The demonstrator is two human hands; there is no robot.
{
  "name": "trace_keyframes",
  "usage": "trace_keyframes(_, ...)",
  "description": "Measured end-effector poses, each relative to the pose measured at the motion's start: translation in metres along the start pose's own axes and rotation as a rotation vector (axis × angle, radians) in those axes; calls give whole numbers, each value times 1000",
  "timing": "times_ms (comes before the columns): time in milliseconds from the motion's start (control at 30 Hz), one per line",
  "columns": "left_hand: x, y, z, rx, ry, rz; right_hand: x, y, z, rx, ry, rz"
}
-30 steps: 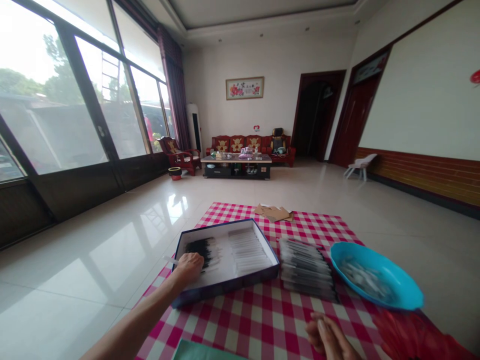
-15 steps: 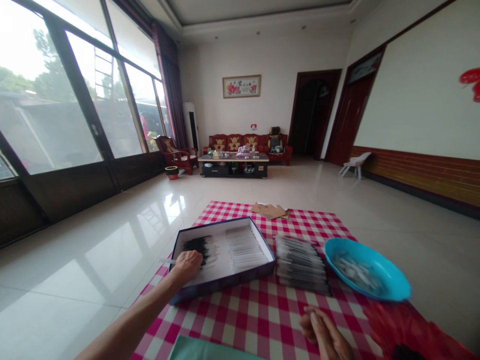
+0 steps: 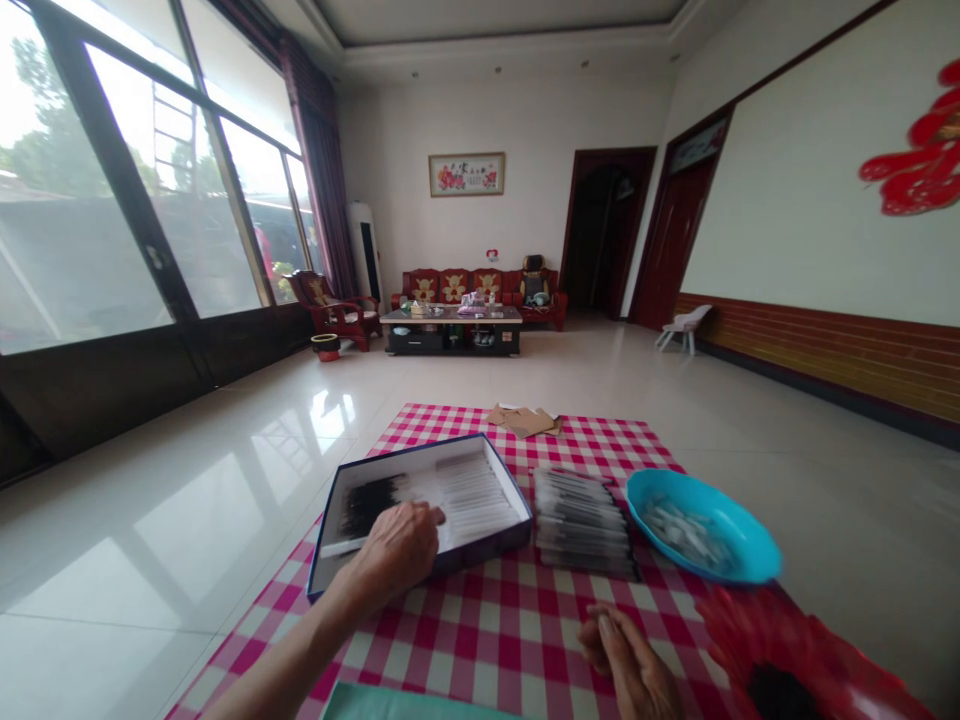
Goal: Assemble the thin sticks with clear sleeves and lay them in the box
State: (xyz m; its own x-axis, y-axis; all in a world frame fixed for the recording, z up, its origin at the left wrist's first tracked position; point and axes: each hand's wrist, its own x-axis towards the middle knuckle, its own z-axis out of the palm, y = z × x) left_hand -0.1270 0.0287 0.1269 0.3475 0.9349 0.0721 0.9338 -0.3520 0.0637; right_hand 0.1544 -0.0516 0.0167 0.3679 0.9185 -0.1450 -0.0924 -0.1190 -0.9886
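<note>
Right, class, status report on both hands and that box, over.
Left hand in the shallow box, fingers curled beside the dark bristly pieces; grip unclear. Right hand low over the checked cloth, contents unclear. Packet stack, blue bowl clear of both.

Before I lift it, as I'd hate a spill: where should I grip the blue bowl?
Probably at its flared rim, from the near right side: the blue bowl is wide and shallow, holds loose pieces, and the packet stack crowds its left edge.
</note>
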Motion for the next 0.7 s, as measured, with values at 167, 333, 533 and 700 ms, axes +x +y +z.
trace_keyframes(167, -9, 71, -9, -797, 94, 349, -5, 4, 5, 70, 54, -113)
trace_keyframes(333, 3, 107, 27, -1566, 23, 302, -9, -4, 2, 85, -70, -94)
trace_keyframes(533, 10, 105, 74, -1684, 137, -37, -10, -8, 0, 110, -72, -19)
trace_keyframes(700, 8, 97, 95, -1625, 166, -186, -6, -8, -2, 213, -35, -41)
